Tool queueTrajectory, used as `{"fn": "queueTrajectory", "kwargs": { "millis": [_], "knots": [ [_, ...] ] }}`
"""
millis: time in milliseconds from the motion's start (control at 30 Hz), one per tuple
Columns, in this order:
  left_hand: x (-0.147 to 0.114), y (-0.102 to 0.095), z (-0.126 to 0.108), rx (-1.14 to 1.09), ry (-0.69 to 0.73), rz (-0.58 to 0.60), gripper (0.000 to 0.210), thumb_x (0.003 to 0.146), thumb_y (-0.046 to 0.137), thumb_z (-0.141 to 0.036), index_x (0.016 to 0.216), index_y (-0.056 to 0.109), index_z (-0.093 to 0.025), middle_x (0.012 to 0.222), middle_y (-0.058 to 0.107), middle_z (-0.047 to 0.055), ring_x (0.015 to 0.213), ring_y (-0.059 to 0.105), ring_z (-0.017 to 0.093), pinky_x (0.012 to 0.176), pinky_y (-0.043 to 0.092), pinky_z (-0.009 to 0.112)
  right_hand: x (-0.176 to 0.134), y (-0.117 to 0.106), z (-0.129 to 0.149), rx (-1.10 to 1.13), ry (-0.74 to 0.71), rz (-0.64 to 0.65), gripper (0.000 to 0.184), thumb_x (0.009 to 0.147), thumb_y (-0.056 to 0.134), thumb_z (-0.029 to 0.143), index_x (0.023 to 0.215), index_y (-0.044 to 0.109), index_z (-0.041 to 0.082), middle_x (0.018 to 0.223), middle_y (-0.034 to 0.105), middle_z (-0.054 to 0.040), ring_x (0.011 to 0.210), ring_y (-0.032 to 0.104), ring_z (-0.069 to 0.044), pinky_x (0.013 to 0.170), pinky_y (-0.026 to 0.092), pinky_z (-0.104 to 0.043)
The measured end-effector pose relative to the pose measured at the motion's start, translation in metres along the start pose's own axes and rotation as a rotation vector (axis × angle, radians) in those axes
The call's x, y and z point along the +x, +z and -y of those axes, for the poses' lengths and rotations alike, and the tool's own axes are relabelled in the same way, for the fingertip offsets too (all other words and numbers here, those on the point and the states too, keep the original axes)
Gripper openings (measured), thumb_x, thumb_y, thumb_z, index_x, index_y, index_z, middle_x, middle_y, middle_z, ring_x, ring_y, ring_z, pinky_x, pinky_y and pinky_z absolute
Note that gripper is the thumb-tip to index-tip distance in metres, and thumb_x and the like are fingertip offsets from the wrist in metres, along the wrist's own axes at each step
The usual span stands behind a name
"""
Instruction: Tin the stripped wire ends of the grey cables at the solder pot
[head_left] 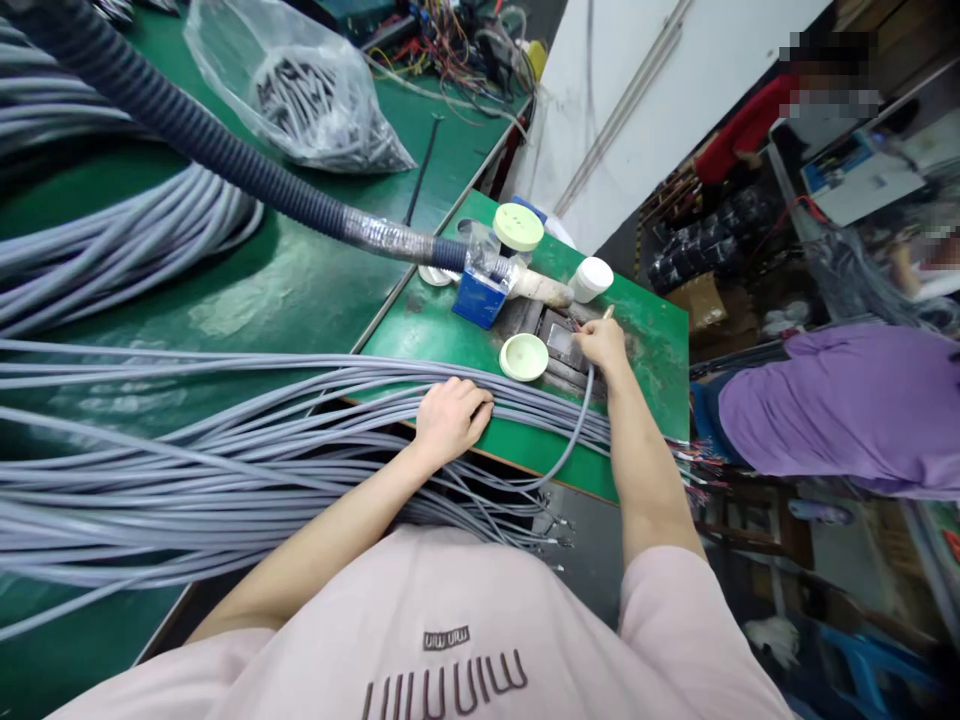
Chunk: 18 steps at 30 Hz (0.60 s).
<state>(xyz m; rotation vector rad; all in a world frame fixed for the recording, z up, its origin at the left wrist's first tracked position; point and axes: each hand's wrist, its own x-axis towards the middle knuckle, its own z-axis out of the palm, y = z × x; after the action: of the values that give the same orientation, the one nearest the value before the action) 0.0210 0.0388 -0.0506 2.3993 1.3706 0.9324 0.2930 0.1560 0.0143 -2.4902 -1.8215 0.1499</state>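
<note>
My right hand (602,345) is closed on one grey cable (583,415), its thin wire ends over a small square metal pot (562,341) with a silvery surface. A short tan tip (609,312) sticks out by the same hand; I cannot make out what it belongs to. My left hand (450,420) lies on a bundle of grey cables (360,375), its fingers curled over them. Close to the metal pot are a shallow pale-yellow dish (524,358) and a suction nozzle (546,288).
A ribbed dark hose (247,165) runs from the upper left to a blue block (478,298). Behind stand a yellow-lidded tub (518,227) and a white cup (592,278). Further left lies a clear bag of cable pieces (300,100). A person in purple (847,410) is at right.
</note>
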Motion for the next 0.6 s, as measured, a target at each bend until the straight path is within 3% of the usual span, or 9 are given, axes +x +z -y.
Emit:
{"fn": "queueTrajectory", "kwargs": {
  "millis": [267, 433, 500, 600],
  "knots": [
    [0.000, 0.000, 0.000, 0.004, 0.011, -0.017, 0.023, 0.093, 0.049, -0.032, 0.087, 0.069, -0.021, 0.078, 0.067, 0.003, 0.077, 0.055, 0.019, 0.067, 0.034, 0.033, 0.006, 0.010, 0.001, 0.022, 0.011, 0.018, 0.017, 0.070, 0.063, 0.025, 0.076, 0.076, 0.016, 0.083, 0.073, -0.0112, 0.088, 0.066, -0.025, 0.078, 0.047, -0.031],
    [0.001, 0.001, 0.000, -0.001, 0.008, -0.019, 0.024, 0.093, 0.049, -0.031, 0.087, 0.069, -0.021, 0.077, 0.067, 0.004, 0.077, 0.055, 0.019, 0.066, 0.033, 0.033, 0.000, 0.000, 0.003, 0.073, -0.005, -0.025, 0.014, 0.069, 0.062, 0.025, 0.066, 0.072, 0.015, 0.069, 0.069, -0.0074, 0.077, 0.064, -0.022, 0.071, 0.045, -0.029],
    [0.001, 0.001, 0.000, -0.007, 0.005, -0.016, 0.024, 0.093, 0.049, -0.031, 0.087, 0.069, -0.021, 0.077, 0.067, 0.004, 0.076, 0.055, 0.019, 0.066, 0.033, 0.033, -0.011, -0.009, 0.004, 0.204, -0.033, -0.067, 0.019, 0.071, 0.062, 0.029, 0.060, 0.068, 0.014, 0.059, 0.063, -0.0034, 0.066, 0.060, -0.019, 0.064, 0.044, -0.028],
    [0.001, 0.001, 0.000, -0.044, -0.006, -0.021, 0.024, 0.092, 0.049, -0.032, 0.087, 0.070, -0.020, 0.078, 0.067, 0.005, 0.076, 0.055, 0.019, 0.066, 0.033, 0.033, -0.042, -0.025, 0.011, 0.658, -0.093, -0.074, 0.022, 0.069, 0.064, 0.035, 0.061, 0.064, 0.014, 0.050, 0.052, 0.0026, 0.047, 0.048, -0.011, 0.048, 0.038, -0.025]
  ]
}}
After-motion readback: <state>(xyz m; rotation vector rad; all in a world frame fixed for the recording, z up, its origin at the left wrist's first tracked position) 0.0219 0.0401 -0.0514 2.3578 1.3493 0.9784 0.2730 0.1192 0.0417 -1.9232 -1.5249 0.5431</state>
